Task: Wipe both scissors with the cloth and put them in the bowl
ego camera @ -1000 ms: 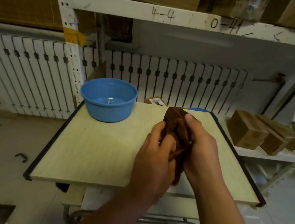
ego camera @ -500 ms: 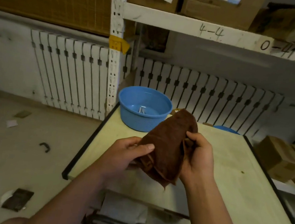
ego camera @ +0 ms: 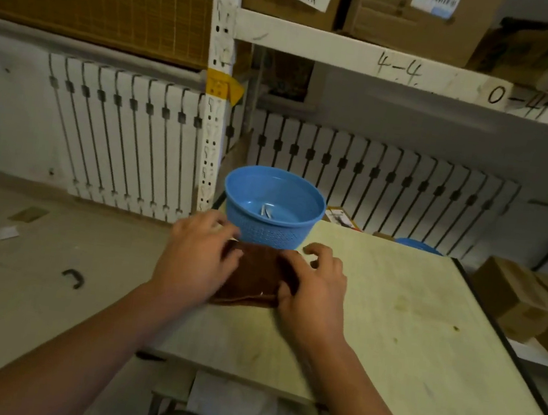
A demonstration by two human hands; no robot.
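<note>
Head view, from left to right: bare floor [ego camera: 32,281] lies open at the far left, with a dark metal clip [ego camera: 73,278] and a scrap of paper [ego camera: 8,232] on it, well apart from the table. A white upright post [ego camera: 213,103] of the shelving rises just behind the table's far left corner. The table [ego camera: 389,325] has a pale top with a dark edge strip along its right side; its left edge runs close under the left hand [ego camera: 195,259]. That hand lies flat with fingers spread, pressing the left part of the brown cloth [ego camera: 255,277]. The cloth is folded flat on the table, its far edge touching or just short of the blue bowl [ego camera: 273,205]; which, I cannot tell. The bowl stands at the table's far left corner, and metal scissors [ego camera: 266,211] show on its bottom, too small to count. The right hand [ego camera: 315,291] rests on the cloth's right edge, fingers loosely curled and open, thumb on the fabric. Right of the hands the tabletop is a wide, bare stretch up to the edge. Beyond that edge, cardboard boxes [ego camera: 523,303] sit on a low shelf.
</note>
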